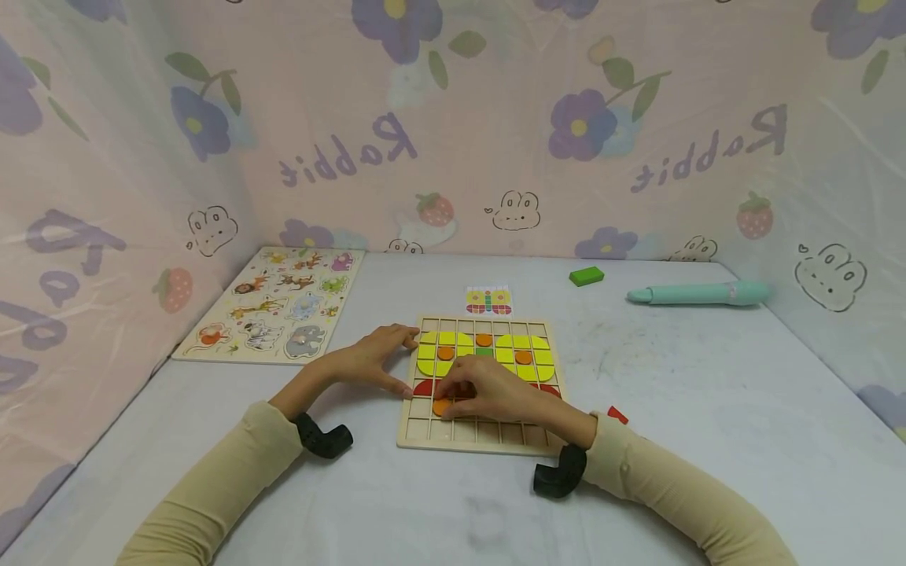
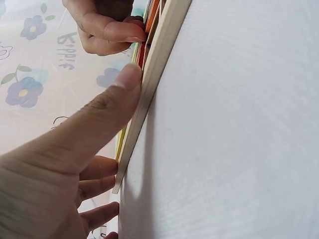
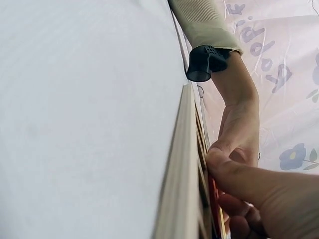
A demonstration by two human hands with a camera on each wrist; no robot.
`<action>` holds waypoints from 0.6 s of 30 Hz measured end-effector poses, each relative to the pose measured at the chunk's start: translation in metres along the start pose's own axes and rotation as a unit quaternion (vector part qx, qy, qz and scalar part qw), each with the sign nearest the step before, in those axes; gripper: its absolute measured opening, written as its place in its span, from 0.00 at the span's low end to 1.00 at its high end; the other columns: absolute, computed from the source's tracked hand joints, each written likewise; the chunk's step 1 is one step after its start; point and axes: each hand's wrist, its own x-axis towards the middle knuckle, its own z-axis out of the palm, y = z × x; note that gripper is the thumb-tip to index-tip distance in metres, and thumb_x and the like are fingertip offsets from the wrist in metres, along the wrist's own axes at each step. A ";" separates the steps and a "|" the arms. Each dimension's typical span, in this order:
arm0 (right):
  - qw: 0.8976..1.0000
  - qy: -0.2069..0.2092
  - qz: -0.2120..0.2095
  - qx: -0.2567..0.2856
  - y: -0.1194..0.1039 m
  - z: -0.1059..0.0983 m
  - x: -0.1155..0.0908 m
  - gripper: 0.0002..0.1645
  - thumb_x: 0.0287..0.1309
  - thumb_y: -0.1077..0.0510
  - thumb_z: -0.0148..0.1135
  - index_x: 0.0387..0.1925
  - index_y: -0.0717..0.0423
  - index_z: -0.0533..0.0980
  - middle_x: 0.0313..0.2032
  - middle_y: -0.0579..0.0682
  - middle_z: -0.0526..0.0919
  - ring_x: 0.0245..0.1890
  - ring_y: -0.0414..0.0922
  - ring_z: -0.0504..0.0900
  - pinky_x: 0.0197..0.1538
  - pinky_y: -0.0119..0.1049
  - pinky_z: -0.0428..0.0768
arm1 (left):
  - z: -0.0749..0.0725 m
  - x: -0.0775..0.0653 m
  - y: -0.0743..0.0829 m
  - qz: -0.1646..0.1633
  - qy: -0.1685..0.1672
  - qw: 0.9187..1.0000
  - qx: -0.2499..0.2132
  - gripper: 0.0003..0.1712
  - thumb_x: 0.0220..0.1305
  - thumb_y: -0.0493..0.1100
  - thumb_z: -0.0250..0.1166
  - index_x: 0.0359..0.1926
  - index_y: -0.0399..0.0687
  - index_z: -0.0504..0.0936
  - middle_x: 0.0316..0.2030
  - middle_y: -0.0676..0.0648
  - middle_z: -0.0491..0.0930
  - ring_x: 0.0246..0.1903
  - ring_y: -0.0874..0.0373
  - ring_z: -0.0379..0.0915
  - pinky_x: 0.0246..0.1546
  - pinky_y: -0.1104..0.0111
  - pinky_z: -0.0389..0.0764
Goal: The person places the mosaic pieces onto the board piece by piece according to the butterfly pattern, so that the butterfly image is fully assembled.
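Observation:
A wooden grid board [image 1: 419,429] lies on the table, holding yellow pieces [image 1: 525,343], round orange pieces [image 1: 523,358], a green piece [image 1: 484,352] and partly covered red pieces [image 1: 423,387]. My right hand [image 1: 488,387] is over the lower left of the grid, pinching an orange disc [image 1: 440,408] between thumb and fingers at a cell. Along the board's left edge rests my left hand [image 1: 370,358], its thumb [image 2: 127,79] against the rim and its fingers farther up the side. The right hand hides some of the middle cells.
Behind the board lies a small butterfly pattern card [image 1: 488,302]. An animal puzzle board [image 1: 279,306] is at the back left. A green block [image 1: 587,276] and a mint-coloured pen-shaped object [image 1: 697,295] lie at the back right. A red piece [image 1: 618,414] sits beside the right sleeve.

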 end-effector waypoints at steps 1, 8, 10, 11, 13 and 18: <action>1.000 0.000 -0.001 -0.002 0.000 0.000 0.000 0.12 0.51 0.51 0.68 0.39 0.48 0.82 0.29 0.38 0.77 0.30 0.36 0.71 0.33 0.26 0.72 | 0.000 0.000 0.000 0.000 0.000 1.000 0.000 0.42 0.45 0.59 0.73 0.55 0.43 0.67 0.68 0.40 0.56 0.67 0.43 0.48 0.67 0.49 0.51; 1.000 -0.002 -0.003 -0.013 -0.001 -0.002 0.001 0.13 0.51 0.51 0.68 0.39 0.48 0.83 0.29 0.39 0.77 0.30 0.36 0.70 0.34 0.26 0.71 | -0.001 -0.001 0.001 -0.004 0.000 1.000 -0.001 0.42 0.45 0.59 0.73 0.55 0.43 0.66 0.68 0.41 0.55 0.67 0.43 0.48 0.67 0.50 0.51; 1.000 0.003 -0.008 -0.014 -0.002 -0.004 0.000 0.14 0.50 0.50 0.69 0.40 0.49 0.83 0.31 0.38 0.79 0.32 0.36 0.72 0.36 0.27 0.72 | -0.001 -0.001 0.001 -0.004 0.000 1.000 -0.001 0.42 0.45 0.59 0.73 0.55 0.43 0.67 0.68 0.41 0.56 0.67 0.43 0.48 0.67 0.50 0.51; 1.000 0.007 -0.008 -0.011 -0.003 -0.007 -0.001 0.14 0.50 0.50 0.69 0.40 0.49 0.83 0.32 0.39 0.79 0.33 0.36 0.72 0.37 0.28 0.73 | -0.001 -0.001 0.001 -0.003 0.001 1.000 -0.001 0.42 0.45 0.59 0.73 0.55 0.43 0.67 0.68 0.41 0.56 0.67 0.43 0.48 0.67 0.49 0.51; 1.000 0.020 -0.009 -0.008 -0.003 -0.014 -0.005 0.16 0.50 0.50 0.69 0.41 0.50 0.82 0.34 0.40 0.81 0.35 0.38 0.74 0.38 0.31 0.74 | 0.000 0.000 0.000 -0.003 0.001 1.000 0.001 0.43 0.45 0.59 0.73 0.56 0.42 0.67 0.68 0.41 0.56 0.67 0.43 0.48 0.67 0.49 0.51; 0.998 0.063 0.001 -0.001 0.000 -0.039 -0.031 0.14 0.52 0.51 0.68 0.40 0.51 0.82 0.36 0.44 0.81 0.35 0.45 0.75 0.36 0.38 0.76 | 0.001 0.000 0.001 -0.004 0.001 1.000 0.007 0.44 0.45 0.59 0.73 0.58 0.43 0.67 0.68 0.41 0.56 0.68 0.43 0.47 0.67 0.49 0.51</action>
